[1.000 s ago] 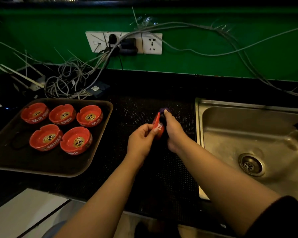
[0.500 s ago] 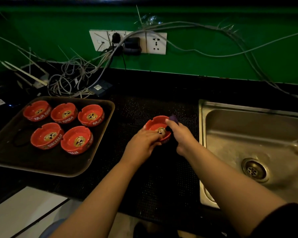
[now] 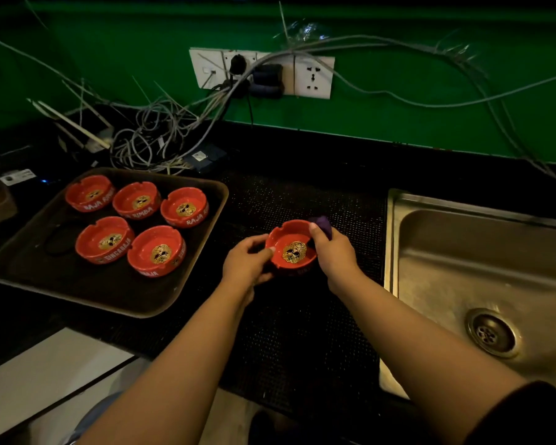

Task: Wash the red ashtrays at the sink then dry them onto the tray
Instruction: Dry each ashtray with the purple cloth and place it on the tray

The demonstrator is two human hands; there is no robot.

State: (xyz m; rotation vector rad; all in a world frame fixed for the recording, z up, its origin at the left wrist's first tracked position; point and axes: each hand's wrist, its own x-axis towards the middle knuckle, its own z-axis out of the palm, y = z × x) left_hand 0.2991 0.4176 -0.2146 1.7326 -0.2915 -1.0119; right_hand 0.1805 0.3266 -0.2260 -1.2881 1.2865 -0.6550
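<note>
My left hand has its grip clamped on the near-left rim of a red ashtray, thumb over the edge. My right hand pinches a purple cloth against the ashtray's far-right rim. The ashtray sits upright, mouth up, over the dark dotted mat on the bench, just left of the steel sink. Further left of the sink, the tray carries five more red ashtrays. Behind the sink, tangled cables hang from wall sockets.
</note>
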